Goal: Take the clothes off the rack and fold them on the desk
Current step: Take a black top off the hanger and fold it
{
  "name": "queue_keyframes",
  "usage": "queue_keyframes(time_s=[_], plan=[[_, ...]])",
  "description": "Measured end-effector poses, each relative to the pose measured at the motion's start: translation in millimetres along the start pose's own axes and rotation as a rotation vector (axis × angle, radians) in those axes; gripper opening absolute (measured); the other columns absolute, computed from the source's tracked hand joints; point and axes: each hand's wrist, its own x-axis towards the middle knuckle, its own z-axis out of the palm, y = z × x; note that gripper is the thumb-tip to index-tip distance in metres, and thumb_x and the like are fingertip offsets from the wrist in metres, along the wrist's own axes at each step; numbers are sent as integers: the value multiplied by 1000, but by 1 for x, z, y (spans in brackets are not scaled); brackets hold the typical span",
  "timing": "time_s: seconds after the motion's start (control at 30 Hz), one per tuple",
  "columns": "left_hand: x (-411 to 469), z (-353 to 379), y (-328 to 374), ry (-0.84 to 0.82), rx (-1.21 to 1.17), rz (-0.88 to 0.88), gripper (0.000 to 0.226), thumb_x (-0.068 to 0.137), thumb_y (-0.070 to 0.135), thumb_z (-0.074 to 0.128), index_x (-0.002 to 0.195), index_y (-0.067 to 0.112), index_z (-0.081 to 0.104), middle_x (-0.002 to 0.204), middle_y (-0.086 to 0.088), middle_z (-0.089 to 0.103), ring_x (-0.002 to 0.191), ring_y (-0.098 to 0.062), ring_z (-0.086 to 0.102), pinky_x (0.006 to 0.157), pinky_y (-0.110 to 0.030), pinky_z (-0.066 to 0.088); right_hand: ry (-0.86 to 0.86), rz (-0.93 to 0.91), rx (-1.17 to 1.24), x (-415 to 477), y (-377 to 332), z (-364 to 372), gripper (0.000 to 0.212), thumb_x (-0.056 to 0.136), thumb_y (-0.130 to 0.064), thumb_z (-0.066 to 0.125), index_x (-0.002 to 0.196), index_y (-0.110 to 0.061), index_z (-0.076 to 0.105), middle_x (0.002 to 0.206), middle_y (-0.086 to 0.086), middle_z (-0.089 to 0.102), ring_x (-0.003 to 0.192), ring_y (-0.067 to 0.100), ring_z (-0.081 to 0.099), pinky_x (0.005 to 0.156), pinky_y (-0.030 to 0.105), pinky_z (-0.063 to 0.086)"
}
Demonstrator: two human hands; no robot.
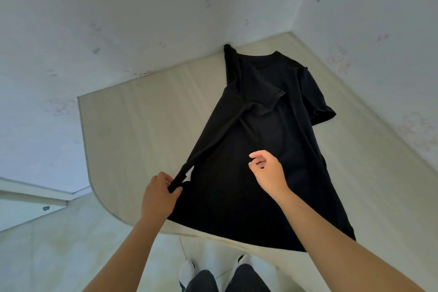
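The black T-shirt (272,140) lies spread on the pale desk (142,114) in front of me, with its collar (265,59) at the far end, close to the corner where the 2 walls (118,19) meet. Its hem is at the near end and hangs a little over the desk's curved near edge. The shirt's left side is folded inward, so 1 sleeve lies across the chest, while the other sleeve (322,111) sticks out flat to the right.

My left hand (158,194) pinches the folded left edge of the shirt near the hem, thumb against fingers, just beside a small white label (188,174). My right hand (267,170) hovers over the middle of the shirt with its fingers loosely curled and nothing in them; I cannot tell whether it touches the cloth. Below the desk edge I see my dark trousers (227,280) and white shoes (188,270).
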Motion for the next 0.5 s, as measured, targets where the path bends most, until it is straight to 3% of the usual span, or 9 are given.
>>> queue_keyframes(time_s=[0.1, 0.23, 0.4, 0.5], plan=[[-5, -5, -10, -136, 38, -5, 20, 88, 28, 65, 95, 19, 50, 87, 2, 59, 71, -12, 56, 54, -20, 35, -183, 80, 98, 1, -25, 19, 29, 91, -15, 57, 118, -27, 59, 99, 1, 65, 94, 18, 64, 77, 25, 54], [-14, -9, -13, -157, 53, 76, 14, 86, 18, 62, 90, 18, 49, 86, 1, 57, 70, -12, 53, 54, -20, 34, -437, 87, 129, 16, -60, 41, 41, 97, -12, 49, 133, -32, 51, 114, 3, 60, 106, 14, 58, 78, 22, 51], [-31, -17, -14, -116, -66, 246, 19, 84, 11, 60, 94, 25, 52, 89, 7, 54, 73, -7, 52, 60, -19, 39, -461, 255, 239, 37, -75, 60, 39, 98, -18, 53, 137, -24, 50, 126, -1, 53, 119, 22, 52, 89, 31, 51], [-43, -25, -12, -137, -101, 409, 27, 83, 9, 61, 100, 30, 56, 89, 16, 52, 78, -2, 53, 68, -17, 44, -363, 372, 371, 35, -77, 69, 38, 92, -17, 64, 129, -15, 58, 127, 4, 57, 120, 22, 54, 89, 30, 52]])
